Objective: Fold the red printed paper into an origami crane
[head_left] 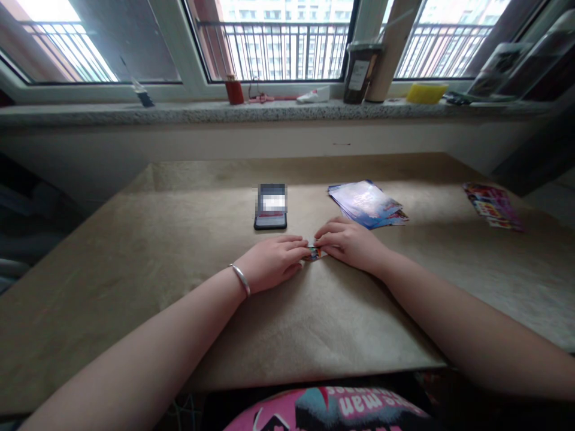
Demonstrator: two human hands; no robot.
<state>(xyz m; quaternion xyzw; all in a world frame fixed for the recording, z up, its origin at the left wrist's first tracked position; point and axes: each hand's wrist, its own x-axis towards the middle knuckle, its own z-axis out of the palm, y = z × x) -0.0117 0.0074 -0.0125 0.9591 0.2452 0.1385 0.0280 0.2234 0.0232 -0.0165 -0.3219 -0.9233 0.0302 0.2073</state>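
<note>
My left hand [272, 261] and my right hand [348, 242] meet at the middle of the brown paper-covered table [135, 269]. Both hands are closed, fingertips pinching a small colourful folded piece of paper [313, 254] pressed low against the table. Only a sliver of it shows between the fingers. A silver bangle [241, 279] circles my left wrist.
A dark phone [271, 208] lies just beyond my hands. A stack of colourful paper sheets [366, 205] sits to its right, and one more printed sheet [493, 206] lies far right. The stone windowsill [179, 111] holds a red cup [234, 92], a dark jar [359, 75] and a yellow item [426, 93].
</note>
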